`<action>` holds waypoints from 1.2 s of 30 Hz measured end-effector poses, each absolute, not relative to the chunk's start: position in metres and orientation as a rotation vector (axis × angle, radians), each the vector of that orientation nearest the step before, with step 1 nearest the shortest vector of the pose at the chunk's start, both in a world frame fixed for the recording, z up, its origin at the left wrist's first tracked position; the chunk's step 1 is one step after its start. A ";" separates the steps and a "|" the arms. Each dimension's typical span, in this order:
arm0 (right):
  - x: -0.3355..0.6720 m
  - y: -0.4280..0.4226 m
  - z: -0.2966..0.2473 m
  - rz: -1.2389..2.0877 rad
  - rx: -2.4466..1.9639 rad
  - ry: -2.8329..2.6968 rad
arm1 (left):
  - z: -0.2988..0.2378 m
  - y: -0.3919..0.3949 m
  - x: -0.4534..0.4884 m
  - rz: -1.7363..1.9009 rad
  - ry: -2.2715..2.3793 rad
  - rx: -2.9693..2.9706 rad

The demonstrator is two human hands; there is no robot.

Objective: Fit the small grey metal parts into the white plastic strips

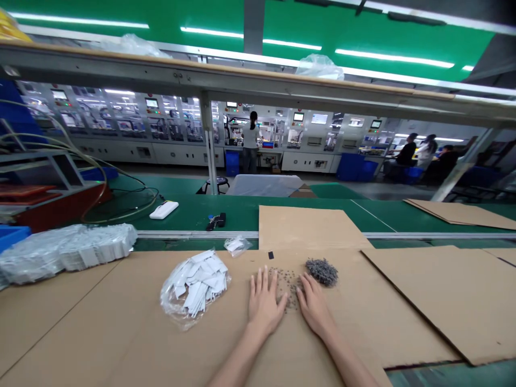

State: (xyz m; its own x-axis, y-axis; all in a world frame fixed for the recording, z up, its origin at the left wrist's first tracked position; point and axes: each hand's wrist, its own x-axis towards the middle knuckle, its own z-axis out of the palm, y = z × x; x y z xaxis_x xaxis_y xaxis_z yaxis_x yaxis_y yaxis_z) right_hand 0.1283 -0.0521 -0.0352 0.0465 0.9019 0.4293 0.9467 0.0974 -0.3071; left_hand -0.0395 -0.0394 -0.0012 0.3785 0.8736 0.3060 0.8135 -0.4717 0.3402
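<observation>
My left hand (264, 301) lies flat on the cardboard sheet (121, 322), fingers stretched out and apart, holding nothing. My right hand (312, 303) lies flat beside it, fingers extended, also empty. Between and just beyond the fingertips are several tiny dark parts scattered thinly (284, 282). A denser grey heap of the same small parts (321, 270) sits just beyond my right hand. A small black piece (271, 255) lies further out on the cardboard.
A clear bag of white flat pieces (195, 285) lies left of my hands, a small bag (237, 245) beyond it. A long wrapped stack (64, 252) is far left. More cardboard sheets (435, 301) lie right. A white device (164, 209) rests on the green belt. People work at distant machines.
</observation>
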 end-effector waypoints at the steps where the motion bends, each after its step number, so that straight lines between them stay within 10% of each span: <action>1: 0.126 -0.054 -0.031 -0.098 -1.779 -1.890 | -0.002 -0.037 -0.040 0.653 1.521 2.493; 36: 0.048 -0.067 0.000 0.460 -1.187 -1.776 | 0.027 -0.061 -0.112 1.160 1.393 2.123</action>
